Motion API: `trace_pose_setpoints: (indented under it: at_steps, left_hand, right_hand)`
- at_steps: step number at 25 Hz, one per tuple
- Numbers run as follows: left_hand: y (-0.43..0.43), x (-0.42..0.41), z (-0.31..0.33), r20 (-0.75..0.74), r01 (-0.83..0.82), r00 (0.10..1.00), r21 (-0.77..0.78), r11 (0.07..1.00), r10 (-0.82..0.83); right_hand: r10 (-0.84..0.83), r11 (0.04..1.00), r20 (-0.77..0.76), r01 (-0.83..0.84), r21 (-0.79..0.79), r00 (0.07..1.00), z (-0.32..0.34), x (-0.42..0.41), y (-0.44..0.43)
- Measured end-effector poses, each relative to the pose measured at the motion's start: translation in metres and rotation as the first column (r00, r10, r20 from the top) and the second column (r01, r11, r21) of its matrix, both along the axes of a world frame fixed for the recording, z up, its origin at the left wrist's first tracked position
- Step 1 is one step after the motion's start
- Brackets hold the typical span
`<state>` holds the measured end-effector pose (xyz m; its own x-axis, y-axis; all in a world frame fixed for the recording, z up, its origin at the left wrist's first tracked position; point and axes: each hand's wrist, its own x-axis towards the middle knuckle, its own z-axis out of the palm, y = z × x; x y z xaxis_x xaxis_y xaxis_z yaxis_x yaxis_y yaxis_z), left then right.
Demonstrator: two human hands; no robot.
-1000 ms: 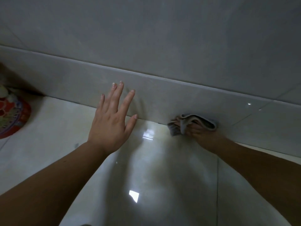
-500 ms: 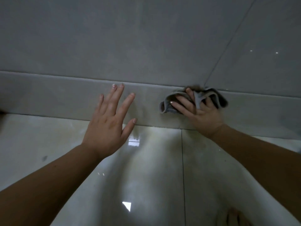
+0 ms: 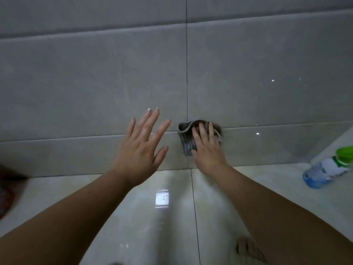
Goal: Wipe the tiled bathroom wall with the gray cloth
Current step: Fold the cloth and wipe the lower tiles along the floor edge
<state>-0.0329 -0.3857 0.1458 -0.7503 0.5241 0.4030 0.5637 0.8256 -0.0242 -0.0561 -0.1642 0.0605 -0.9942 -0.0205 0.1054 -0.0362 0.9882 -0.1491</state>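
Cloth: gray cloth [image 3: 188,139] bunched against the tiled wall [image 3: 95,83] near its bottom edge, on a grout joint.
Right hand [image 3: 208,150]: fingers nearly straight, pressing the cloth, not gripping; it may slip free mid-stroke.
Left hand [image 3: 140,150]: fingers spread, empty; wall contact unclear.
Bottle [image 3: 328,169]: lying on the floor [image 3: 57,188], right; a wide sweep may knock it.
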Motion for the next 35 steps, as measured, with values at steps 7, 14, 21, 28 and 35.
trace_pose_setpoints:
  at_steps: [7, 14, 21, 28, 35]
  left_hand:
    - [-0.022, -0.010, -0.013, 0.042, -0.026, 0.999, 0.004, 1.000, 0.025]
    - [0.001, -0.034, -0.072, 0.052, 0.061, 0.997, -0.084, 0.995, -0.057]
    - [0.063, -0.053, -0.109, 0.022, 0.168, 0.986, -0.030, 0.985, -0.167]
    - [0.060, -0.062, -0.125, 0.004, 0.140, 0.990, -0.036, 0.990, -0.140]
    - [0.049, -0.067, -0.118, -0.018, 0.101, 0.995, -0.024, 0.995, -0.101]
  right_hand:
    - [-0.105, 0.971, 0.120, 0.127, -0.200, 0.987, 0.020, 0.008, -0.025]
    - [-0.288, 0.921, -0.278, 0.186, -0.342, 0.916, -0.047, -0.026, -0.043]
    - [-0.392, 0.896, -0.564, 0.162, -0.413, 0.727, -0.100, -0.060, -0.014]
    - [-0.691, 0.614, -0.336, 0.273, -0.741, 0.640, -0.133, -0.065, -0.004]
    - [-0.746, 0.374, -0.222, 0.119, -0.920, 0.628, -0.087, -0.061, -0.026]
